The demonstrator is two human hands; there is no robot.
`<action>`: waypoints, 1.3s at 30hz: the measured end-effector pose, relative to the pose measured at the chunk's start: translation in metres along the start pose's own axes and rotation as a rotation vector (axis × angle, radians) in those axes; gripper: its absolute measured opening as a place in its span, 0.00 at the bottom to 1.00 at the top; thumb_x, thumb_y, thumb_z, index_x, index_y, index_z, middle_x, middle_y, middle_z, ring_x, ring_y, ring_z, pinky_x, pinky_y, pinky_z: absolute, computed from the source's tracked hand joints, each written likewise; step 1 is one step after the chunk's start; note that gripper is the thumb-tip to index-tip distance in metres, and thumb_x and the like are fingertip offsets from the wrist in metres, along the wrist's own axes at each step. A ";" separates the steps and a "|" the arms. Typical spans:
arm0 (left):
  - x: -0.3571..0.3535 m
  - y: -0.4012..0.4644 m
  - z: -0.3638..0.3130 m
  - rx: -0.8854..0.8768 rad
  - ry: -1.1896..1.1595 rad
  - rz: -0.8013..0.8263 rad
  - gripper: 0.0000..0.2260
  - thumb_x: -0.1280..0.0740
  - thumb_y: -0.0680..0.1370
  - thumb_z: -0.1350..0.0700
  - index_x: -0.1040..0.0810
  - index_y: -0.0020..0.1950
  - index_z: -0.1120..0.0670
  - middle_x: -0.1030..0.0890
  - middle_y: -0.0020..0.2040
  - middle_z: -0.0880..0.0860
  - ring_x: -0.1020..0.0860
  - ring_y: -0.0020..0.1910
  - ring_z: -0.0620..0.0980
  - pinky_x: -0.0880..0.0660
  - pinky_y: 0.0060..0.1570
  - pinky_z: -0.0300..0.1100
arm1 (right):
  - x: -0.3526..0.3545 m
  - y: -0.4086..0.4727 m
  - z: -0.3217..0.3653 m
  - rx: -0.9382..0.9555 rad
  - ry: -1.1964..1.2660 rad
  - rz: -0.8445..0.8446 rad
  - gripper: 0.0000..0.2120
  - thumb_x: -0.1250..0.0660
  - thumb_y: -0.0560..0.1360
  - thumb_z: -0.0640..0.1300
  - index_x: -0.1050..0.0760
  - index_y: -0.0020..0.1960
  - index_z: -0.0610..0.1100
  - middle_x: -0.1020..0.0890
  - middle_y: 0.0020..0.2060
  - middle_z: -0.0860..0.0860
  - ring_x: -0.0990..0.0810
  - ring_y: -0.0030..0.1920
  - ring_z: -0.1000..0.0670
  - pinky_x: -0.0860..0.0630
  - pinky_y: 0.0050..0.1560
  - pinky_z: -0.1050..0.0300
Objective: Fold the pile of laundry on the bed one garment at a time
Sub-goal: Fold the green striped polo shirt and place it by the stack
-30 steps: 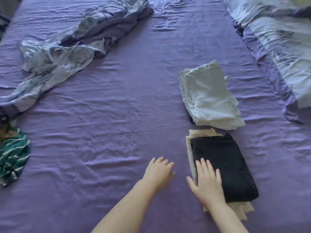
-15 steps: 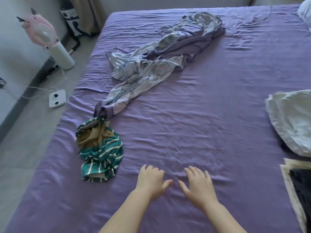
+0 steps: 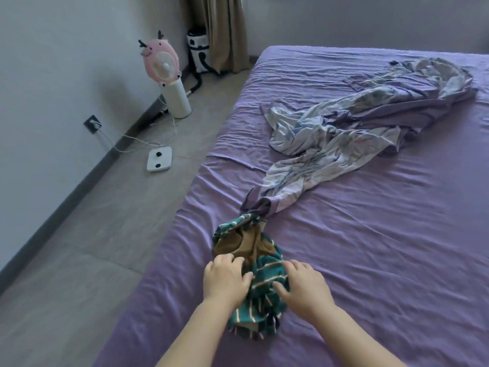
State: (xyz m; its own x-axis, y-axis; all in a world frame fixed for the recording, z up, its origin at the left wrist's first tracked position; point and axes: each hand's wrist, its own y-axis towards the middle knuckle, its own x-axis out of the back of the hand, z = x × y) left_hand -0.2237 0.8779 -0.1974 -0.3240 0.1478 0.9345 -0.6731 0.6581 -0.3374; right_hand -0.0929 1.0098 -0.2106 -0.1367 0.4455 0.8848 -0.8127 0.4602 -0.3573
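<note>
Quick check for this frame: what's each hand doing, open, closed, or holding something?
Left hand: fingers curled onto the green striped garment, apparently gripping it.
Right hand: fingers spread and resting on the same garment, open, not gripping.

Dim bluish daylight, soft shadows, slight blur, wide-angle edge bending
</note>
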 end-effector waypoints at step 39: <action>0.183 -0.105 -0.159 -0.240 -0.567 -0.245 0.14 0.34 0.76 0.64 0.21 0.61 0.55 0.32 0.55 0.52 0.25 0.55 0.50 0.33 0.59 0.32 | 0.232 -0.160 -0.045 0.001 1.263 -0.330 0.10 0.44 0.79 0.32 0.25 0.48 0.40 0.20 0.38 0.45 0.19 0.36 0.52 0.22 0.33 0.59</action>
State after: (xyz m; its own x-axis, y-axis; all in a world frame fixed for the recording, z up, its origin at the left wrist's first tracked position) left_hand -0.1065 0.9535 0.0276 -0.5249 -0.3954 0.7538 -0.6259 0.7794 -0.0270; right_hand 0.0304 1.0739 0.0385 0.6907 0.7220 0.0400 -0.7061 0.6854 -0.1780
